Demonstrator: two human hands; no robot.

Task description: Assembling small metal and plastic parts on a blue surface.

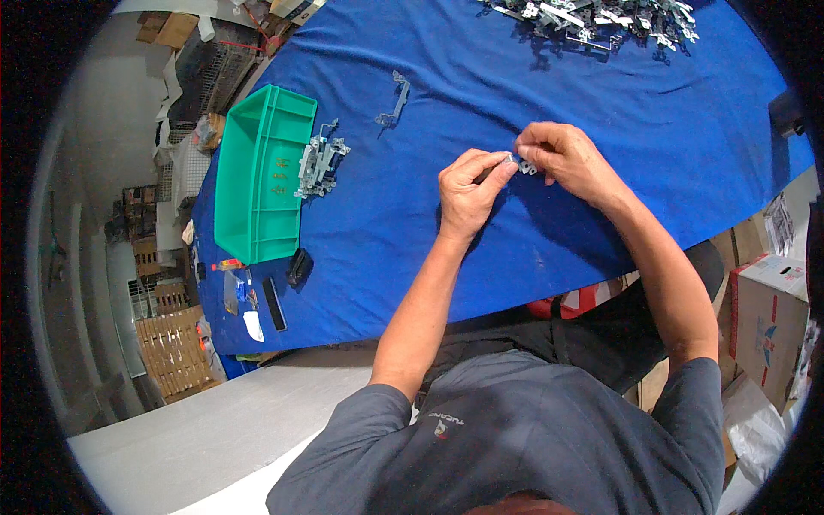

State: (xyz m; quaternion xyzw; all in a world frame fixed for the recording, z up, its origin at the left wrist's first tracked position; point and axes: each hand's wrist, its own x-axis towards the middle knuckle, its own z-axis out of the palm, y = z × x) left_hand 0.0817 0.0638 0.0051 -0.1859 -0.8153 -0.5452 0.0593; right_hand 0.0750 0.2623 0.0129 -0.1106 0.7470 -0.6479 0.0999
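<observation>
Over the blue cloth, my two hands meet around a small silvery metal bracket (526,167), much of it hidden by the fingers. My left hand (470,190) pinches its left end between thumb and forefinger. My right hand (565,160) is closed at the bracket's other side, thumb and forefinger bent together near its top. Whether the right fingers hold a second small piece cannot be made out. A single long metal bracket (395,101) lies apart on the cloth, to the left and farther off.
A green bin (279,227) with small brass-coloured pieces stands at the left, a pile of metal brackets (322,163) against its right side. A larger heap of metal parts (601,19) lies at the far edge. A phone (274,304) and black pouch (299,268) rest near the left corner.
</observation>
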